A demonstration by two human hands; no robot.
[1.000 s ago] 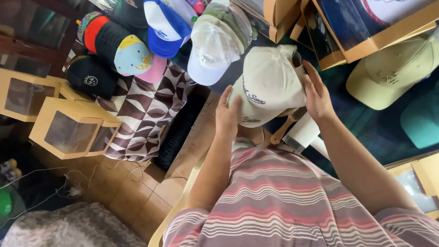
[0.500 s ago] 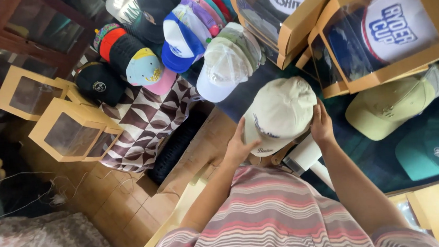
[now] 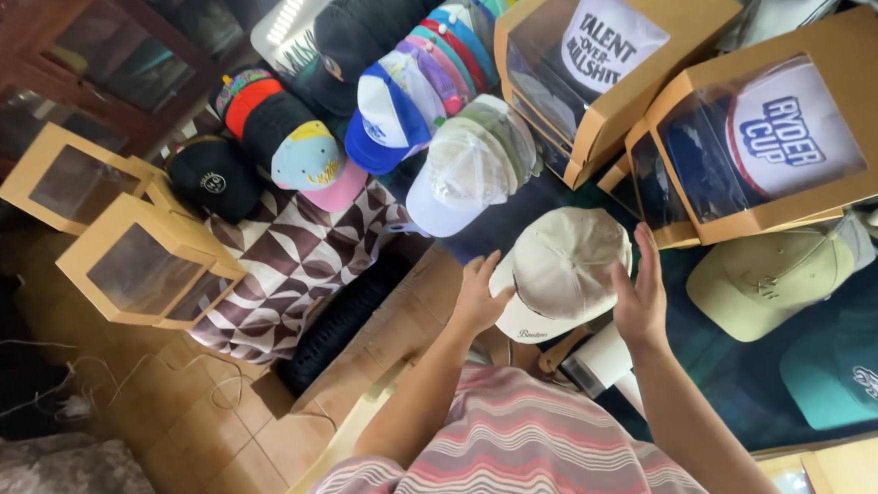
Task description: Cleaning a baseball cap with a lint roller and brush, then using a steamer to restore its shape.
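In the head view, a cream cap (image 3: 567, 268) is seen just beyond the person's striped shirt (image 3: 514, 443), between the two hands and near the edge of a dark green surface (image 3: 740, 356). The cap's crown faces up and its brim points towards the person. The left hand (image 3: 480, 295) is laid against the brim side of the cap, fingers spread and touching the fabric. The right hand (image 3: 642, 291) is held open and flat, fingers straight, just beside the cap's right edge; whether it touches the cap cannot be told. No closed grip is shown by either hand.

Under the cap a white stand (image 3: 595, 359) with a wooden piece is partly seen. To the right a pale green cap (image 3: 771, 280) and a teal cap (image 3: 851, 376) are laid on the green surface. Beyond the cream cap a white mesh cap (image 3: 460, 176) is placed, and behind it a row of coloured caps (image 3: 401, 89) is stacked. Two windowed cardboard boxes (image 3: 754, 140) with caps inside are stood at the upper right. On the left, two empty-looking windowed boxes (image 3: 119, 254) are set beside a brown patterned cloth (image 3: 290, 275), with a black cap (image 3: 213, 177) next to them.
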